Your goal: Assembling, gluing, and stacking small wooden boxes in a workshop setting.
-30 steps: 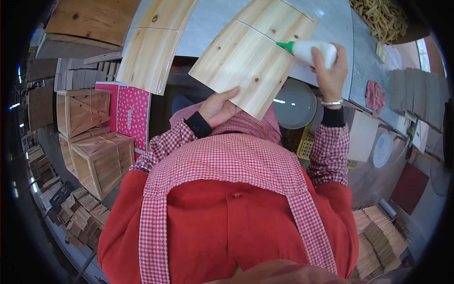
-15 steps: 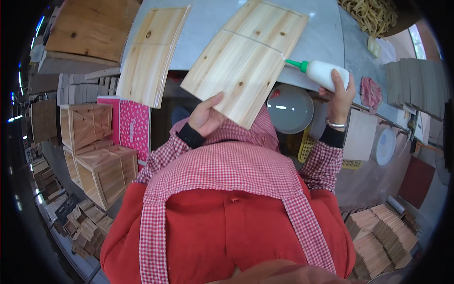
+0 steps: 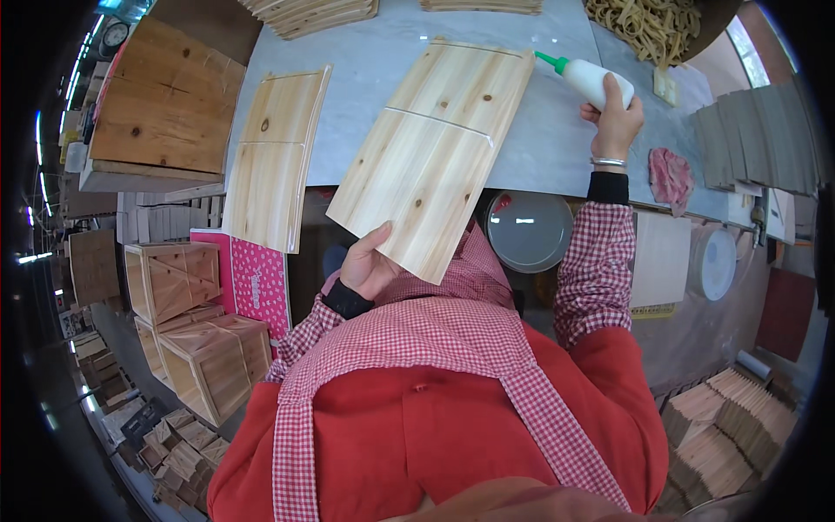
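The left hand (image 3: pixel 370 270) grips the near edge of a smooth, knotted wooden panel (image 3: pixel 422 170), which overhangs the near edge of the table (image 3: pixel 557 148). The right hand (image 3: pixel 616 122) wraps a white plastic bottle (image 3: pixel 583 78), its green nozzle by the panel's far right corner. Bare tabletop separates a narrower panel (image 3: pixel 271 165) on the left; a pink box (image 3: pixel 261 283) bears pale lettering.
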